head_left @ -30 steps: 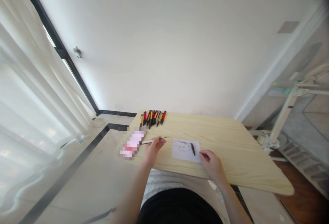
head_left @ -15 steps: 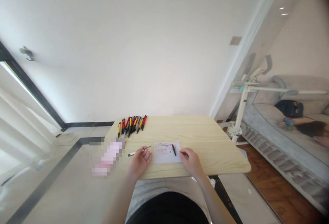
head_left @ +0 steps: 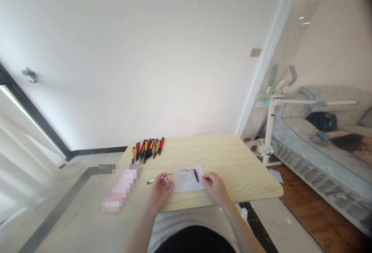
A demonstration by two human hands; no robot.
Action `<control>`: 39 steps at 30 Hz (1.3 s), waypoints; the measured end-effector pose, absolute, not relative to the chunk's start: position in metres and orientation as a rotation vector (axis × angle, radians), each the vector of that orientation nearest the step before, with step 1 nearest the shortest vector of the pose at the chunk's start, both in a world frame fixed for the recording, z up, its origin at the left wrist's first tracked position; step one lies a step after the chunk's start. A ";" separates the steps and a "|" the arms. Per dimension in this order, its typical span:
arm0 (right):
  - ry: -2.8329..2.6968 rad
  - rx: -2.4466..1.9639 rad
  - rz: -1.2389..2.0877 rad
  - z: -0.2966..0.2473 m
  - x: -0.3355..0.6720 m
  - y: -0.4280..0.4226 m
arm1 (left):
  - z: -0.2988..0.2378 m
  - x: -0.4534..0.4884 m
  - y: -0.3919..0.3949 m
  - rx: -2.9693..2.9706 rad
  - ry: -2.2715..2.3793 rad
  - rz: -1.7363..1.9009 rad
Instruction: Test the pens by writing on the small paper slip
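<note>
My left hand (head_left: 161, 189) is closed around a pen (head_left: 150, 182) without its front cover. A white barrel end sticks out on the left, and a thin refill tip points right toward the paper. A white sheet of paper (head_left: 181, 185) with dark scribbles lies between my hands. On its right part rests a black pen piece (head_left: 196, 175), slanted, apart from my fingers. My right hand (head_left: 214, 185) is at the sheet's right edge, fingertips pinched together. Whether something small is between those fingertips, I cannot make out.
Several red, yellow, black and grey pens (head_left: 148, 149) lie in a group at the table's (head_left: 221, 152) back left. A blurred-out pink item (head_left: 122, 187) is at the left edge. To the right are exercise equipment (head_left: 270, 129) and a sofa (head_left: 293, 125) with a person on it.
The camera view has tilted and shifted slightly, so the table sits lower. Both hands keep nearly the same places, and the black piece still lies on the paper.
</note>
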State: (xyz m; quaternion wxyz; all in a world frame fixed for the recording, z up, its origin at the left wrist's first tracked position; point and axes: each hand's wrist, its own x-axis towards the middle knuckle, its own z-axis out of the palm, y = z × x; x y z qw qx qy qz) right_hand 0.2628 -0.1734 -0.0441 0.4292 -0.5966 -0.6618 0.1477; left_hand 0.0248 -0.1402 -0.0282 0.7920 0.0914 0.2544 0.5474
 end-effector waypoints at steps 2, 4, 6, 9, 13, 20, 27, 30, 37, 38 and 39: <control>-1.647 -1.491 0.366 -0.044 0.262 -0.173 | -0.026 0.027 -0.139 0.175 0.559 1.174; -1.651 -1.492 0.369 -0.044 0.262 -0.173 | -0.025 0.027 -0.138 0.169 0.576 1.171; -1.651 -1.493 0.370 -0.044 0.262 -0.173 | -0.025 0.028 -0.138 0.179 0.596 1.170; -1.649 -1.492 0.372 -0.043 0.262 -0.174 | -0.027 0.028 -0.142 0.212 0.606 1.176; -1.661 -1.485 0.379 -0.043 0.262 -0.175 | -0.032 0.028 -0.147 0.260 0.601 1.173; -1.626 -1.494 0.416 -0.043 0.264 -0.173 | -0.030 0.028 -0.144 0.263 0.575 1.083; -1.609 -1.459 0.419 -0.045 0.265 -0.173 | -0.031 0.028 -0.135 0.228 0.540 1.089; -1.583 -1.448 0.440 -0.045 0.266 -0.174 | -0.035 0.029 -0.135 0.252 0.524 1.093; -1.551 -1.470 0.479 -0.048 0.267 -0.173 | -0.039 0.030 -0.140 0.316 0.521 1.022; -1.541 -1.473 0.482 -0.048 0.267 -0.173 | -0.039 0.030 -0.141 0.329 0.530 1.021; -1.536 -1.475 0.486 -0.048 0.268 -0.173 | -0.038 0.031 -0.141 0.343 0.538 1.024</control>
